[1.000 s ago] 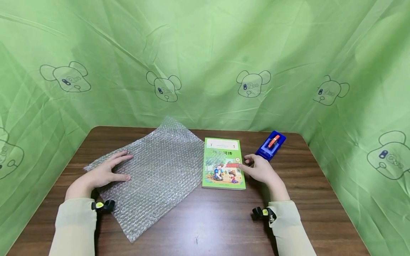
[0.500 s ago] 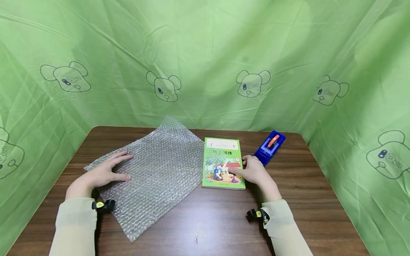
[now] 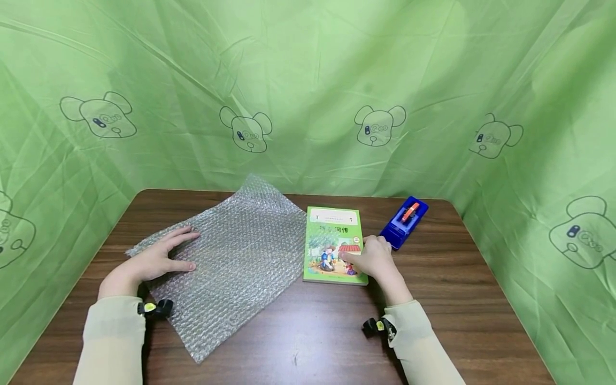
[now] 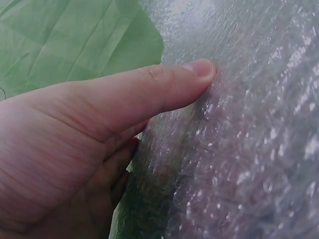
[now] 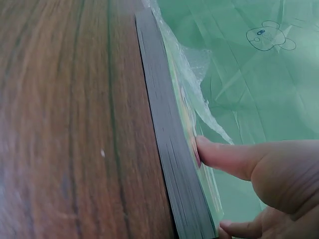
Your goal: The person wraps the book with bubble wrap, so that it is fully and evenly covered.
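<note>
A sheet of bubble wrap [image 3: 245, 251] lies on the left half of the table, its far corner lifted against the cloth. My left hand [image 3: 149, 262] rests on its left side with fingers spread; in the left wrist view the thumb [image 4: 164, 89] lies along the plastic. Beside the sheet's right corner is a green paperback book [image 3: 332, 224] with a picture cover. My right hand [image 3: 377, 259] grips its right edge, thumb on the cover and fingers at the side, mostly hidden. In the right wrist view the book's page edge [image 5: 169, 134] sits flat on the wood.
A blue tape dispenser [image 3: 401, 227] with an orange roll lies just beyond the right hand. The brown wooden table [image 3: 308, 331] is enclosed at the back and sides by green cloth [image 3: 308, 80] printed with bear faces.
My right hand has moved left onto the book, its thumb sliding further over the cover and the fingers closing at the edge. The left hand and bubble wrap stay put.
</note>
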